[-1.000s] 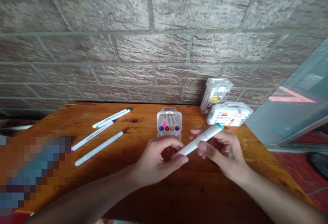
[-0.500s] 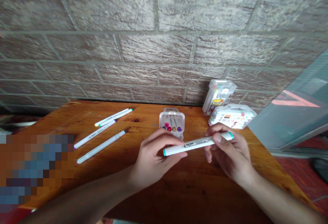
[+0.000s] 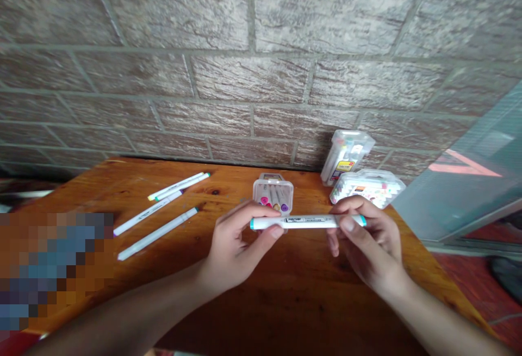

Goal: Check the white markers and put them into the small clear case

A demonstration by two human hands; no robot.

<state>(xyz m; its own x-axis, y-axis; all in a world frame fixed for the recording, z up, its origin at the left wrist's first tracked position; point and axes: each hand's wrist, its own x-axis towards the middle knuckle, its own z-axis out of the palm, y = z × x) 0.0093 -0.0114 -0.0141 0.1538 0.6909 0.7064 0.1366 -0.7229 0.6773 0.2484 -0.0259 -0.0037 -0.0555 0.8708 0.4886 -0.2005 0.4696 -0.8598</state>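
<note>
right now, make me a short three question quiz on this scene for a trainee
1. True or false: the left hand and the right hand both hold one marker.
2. Which colour shows at both ends of that marker? A) red B) teal C) black
3. Fill in: as the camera sees it, the loose markers lie on the ____ side of the table.

Key: 1 true; 2 B; 3 left.

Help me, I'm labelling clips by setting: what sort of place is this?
Probably a home or small workroom, though which is unclear: a wooden table stands by a brick-patterned wall, with loose markers and clear cases on it.
</note>
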